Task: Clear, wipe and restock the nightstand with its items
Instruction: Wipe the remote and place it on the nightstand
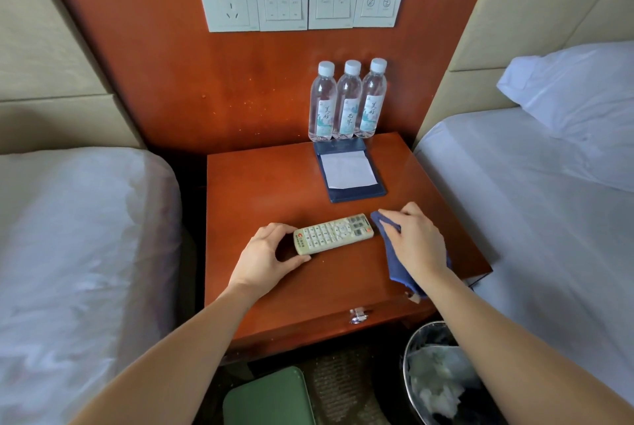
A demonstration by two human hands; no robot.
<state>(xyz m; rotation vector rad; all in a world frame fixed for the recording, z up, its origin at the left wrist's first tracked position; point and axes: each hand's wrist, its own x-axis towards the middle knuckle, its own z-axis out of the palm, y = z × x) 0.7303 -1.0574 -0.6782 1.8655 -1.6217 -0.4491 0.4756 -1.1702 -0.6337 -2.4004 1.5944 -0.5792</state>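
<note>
the nightstand [260,191] carries three water bottles [349,102] at its 1 o'clock corner, with a blue notepad holder [350,171] just in front of them, and the remote [333,234] lies flat toward 6 o'clock. the left hand [264,256] pinches the remote's 9 o'clock end between curled thumb and fingers, while the right hand [417,239] has its fingers closed on a soft blue cloth [394,263] at the 3 o'clock end. the remote is probably light, stiff and smooth, so a hold on its narrow sides seems enough.
</note>
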